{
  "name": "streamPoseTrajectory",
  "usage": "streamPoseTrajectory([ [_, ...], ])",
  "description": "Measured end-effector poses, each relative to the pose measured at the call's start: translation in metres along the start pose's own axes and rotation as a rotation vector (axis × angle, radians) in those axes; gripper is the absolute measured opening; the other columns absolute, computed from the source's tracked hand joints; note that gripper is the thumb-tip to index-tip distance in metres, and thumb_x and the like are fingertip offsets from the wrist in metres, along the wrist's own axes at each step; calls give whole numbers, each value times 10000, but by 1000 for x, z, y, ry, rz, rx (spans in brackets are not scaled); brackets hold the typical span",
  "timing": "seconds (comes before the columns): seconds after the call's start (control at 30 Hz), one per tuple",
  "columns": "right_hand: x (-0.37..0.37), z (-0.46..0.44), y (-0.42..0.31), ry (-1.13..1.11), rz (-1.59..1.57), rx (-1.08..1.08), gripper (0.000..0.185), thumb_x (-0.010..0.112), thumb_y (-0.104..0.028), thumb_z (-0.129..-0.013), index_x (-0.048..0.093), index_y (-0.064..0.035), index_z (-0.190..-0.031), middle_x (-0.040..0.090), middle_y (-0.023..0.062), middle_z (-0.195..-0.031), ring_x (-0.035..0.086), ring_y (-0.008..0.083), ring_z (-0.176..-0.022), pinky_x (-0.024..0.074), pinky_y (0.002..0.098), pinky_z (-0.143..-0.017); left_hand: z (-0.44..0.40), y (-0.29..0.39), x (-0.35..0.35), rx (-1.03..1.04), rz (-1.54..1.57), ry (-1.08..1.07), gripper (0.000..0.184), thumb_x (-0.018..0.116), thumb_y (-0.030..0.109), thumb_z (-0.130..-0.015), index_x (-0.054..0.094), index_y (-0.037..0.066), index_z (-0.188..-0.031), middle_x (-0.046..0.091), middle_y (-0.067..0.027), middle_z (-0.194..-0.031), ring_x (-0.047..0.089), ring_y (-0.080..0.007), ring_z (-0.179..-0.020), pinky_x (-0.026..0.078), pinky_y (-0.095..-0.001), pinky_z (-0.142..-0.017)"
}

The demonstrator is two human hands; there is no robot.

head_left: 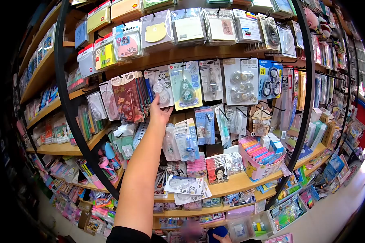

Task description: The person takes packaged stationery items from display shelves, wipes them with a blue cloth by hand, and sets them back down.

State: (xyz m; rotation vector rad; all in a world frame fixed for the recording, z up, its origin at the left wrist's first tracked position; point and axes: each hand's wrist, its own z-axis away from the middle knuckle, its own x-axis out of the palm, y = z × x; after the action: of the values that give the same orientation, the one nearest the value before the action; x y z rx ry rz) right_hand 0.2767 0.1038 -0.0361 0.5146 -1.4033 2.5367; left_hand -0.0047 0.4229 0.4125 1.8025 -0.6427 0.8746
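My left hand [161,114] is raised to a hanging row of carded packs. Its thumb lies over the lower front of a white correction tape pack [163,90] marked 30m, and the other fingers are at its bottom edge. To its right hangs a green and yellow correction tape pack [185,86]. On its left are brown packs [128,97] marked 20m. Low at the bottom edge, my right hand [223,239] is partly cut off, with its fingers around a dark blue object [215,232] whose kind I cannot make out.
Two loose white packs [185,185] overlap on the wooden shelf [227,187] below. A pink basket [263,168] of small packets stands at its right. Black metal posts [65,81] frame the bay, and hooks jut forward. Open bins [288,212] sit low at right.
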Motion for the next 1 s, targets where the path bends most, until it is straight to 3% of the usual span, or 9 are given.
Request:
streamPoseTrajectory([
  [0.3, -5, -21, 21, 66, 118, -87, 411, 701, -170, -761, 543, -25, -1111, 600, 88, -977, 588, 194, -830, 506, 318, -710, 26, 3, 13, 59, 89, 64, 496, 667, 331, -797, 480, 81, -1183, 508, -86, -1207, 464, -243, -1127, 334, -426, -998],
  [0.4, -13, -30, 33, 35, 105, -134, 378, 689, -153, -770, 551, -35, -1102, 603, 83, -961, 589, 191, -818, 507, 317, -700, 24, 2, 9, 146, 156, -95, 444, 643, 329, -815, 500, 101, -1169, 549, -61, -1165, 513, -244, -1078, 376, -409, -955],
  [0.5, -12, -25, 28, -27, 53, -112, 362, 682, -144, -776, 554, -40, -1098, 605, 80, -951, 591, 188, -804, 508, 316, -690, 34, 5, 7, 122, 185, -113, 395, 619, 324, -833, 513, 115, -1151, 577, -43, -1116, 552, -245, -1023, 413, -396, -909],
  [0.67, -10, -20, 26, -88, 13, -133, 337, 670, -137, -786, 561, -45, -1091, 612, 72, -932, 598, 185, -777, 511, 314, -672, 49, 5, 7, 49, 124, -72, 516, 658, 448, -762, 509, 156, -1161, 541, -24, -1174, 476, -202, -1072, 303, -362, -914],
  [0.77, -13, -23, 30, -83, 38, -121, 331, 670, -144, -788, 567, -45, -1086, 616, 71, -927, 603, 186, -775, 514, 312, -670, 67, 8, 14, 33, 123, -81, 518, 657, 457, -757, 510, 164, -1159, 542, -18, -1172, 473, -201, -1070, 288, -364, -918],
  [1.0, -4, 1, 12, 13, 79, -17, 386, 695, -202, -771, 567, -34, -1094, 623, 85, -923, 613, 196, -759, 523, 319, -650, 92, 17, 12, 42, 219, -138, 435, 640, 300, -823, 499, 87, -1176, 540, -66, -1191, 526, -239, -1081, 436, -399, -916],
])
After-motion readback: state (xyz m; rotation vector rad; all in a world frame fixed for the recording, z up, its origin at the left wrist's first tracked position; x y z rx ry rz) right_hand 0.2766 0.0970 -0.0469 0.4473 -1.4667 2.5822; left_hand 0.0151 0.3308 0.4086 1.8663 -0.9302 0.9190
